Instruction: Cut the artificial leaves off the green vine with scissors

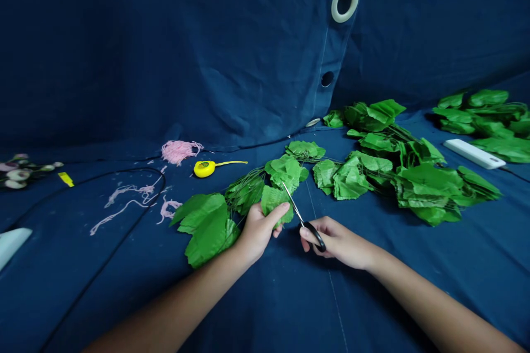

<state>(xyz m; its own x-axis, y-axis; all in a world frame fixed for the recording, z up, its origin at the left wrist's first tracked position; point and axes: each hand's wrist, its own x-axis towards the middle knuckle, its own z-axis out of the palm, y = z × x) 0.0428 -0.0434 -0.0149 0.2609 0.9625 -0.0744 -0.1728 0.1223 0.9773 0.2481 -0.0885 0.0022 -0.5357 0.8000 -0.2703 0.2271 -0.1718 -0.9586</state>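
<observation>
My left hand (257,231) pinches a green artificial leaf (271,204) on a long garland of fabric leaves (209,229) on thin wire stems. My right hand (337,242) holds a pair of black-handled scissors (308,226), its fingers through the grips. The steel blades point up and left, with their tips at the leaf held by my left hand. Whether they touch the leaf, I cannot tell. More of the garland (426,185) spreads in a heap to the right.
Dark blue cloth covers the surface and rises behind as a backdrop with a white grommet (345,1). Pink yarn (180,151), a yellow tape measure (205,168), a black cord (159,185), a white power bank (474,153) and artificial flowers (19,172) lie around.
</observation>
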